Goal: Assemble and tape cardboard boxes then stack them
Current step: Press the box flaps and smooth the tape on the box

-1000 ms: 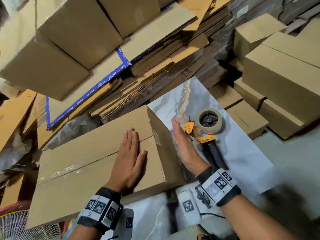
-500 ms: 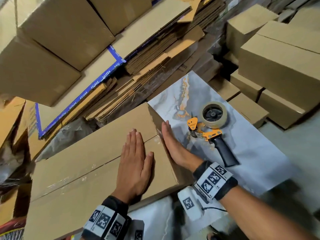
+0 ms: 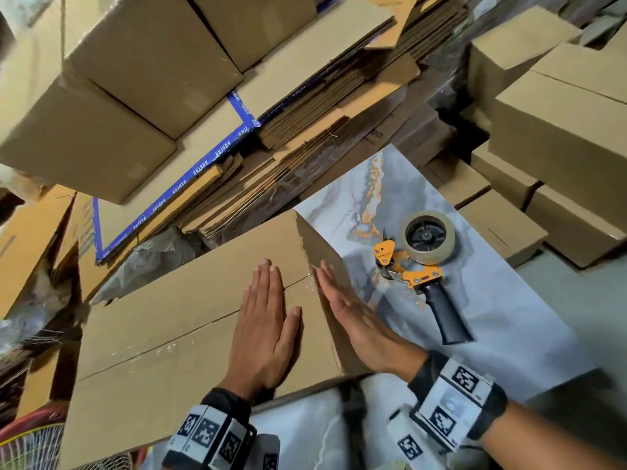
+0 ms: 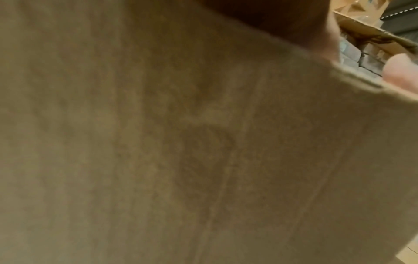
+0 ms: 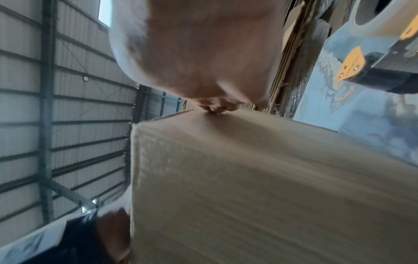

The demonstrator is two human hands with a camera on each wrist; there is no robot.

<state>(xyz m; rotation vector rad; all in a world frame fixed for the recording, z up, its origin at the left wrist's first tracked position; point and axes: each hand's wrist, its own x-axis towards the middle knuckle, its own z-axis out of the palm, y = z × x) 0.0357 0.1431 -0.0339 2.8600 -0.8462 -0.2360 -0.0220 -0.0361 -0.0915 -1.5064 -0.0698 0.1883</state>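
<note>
Since a second ago, the right hand has left the spot just beside the tape dispenser and come in against the end face of the cardboard box. It now lies flat there, fingers straight and together, palm on the cardboard, gripping nothing. The left hand has stayed where it was, spread flat on the box's top near the centre seam, fingers extended and pressing, also holding nothing. The left wrist view shows only blurred cardboard close up, which fits a palm laid on the surface.

The box sits on the marbled worktop, its top flaps closed; glossy patches along the seam look like clear tape, with a strip end turned over the edge right by the right fingertips. The dispenser lies on its side on the worktop, apart from both hands and untouched.

Judging from this, the taping of this seam is done and the hands are smoothing the tape end down the side. What probably remains for this box is lifting it onto one of the stacks of finished boxes nearby.
</note>
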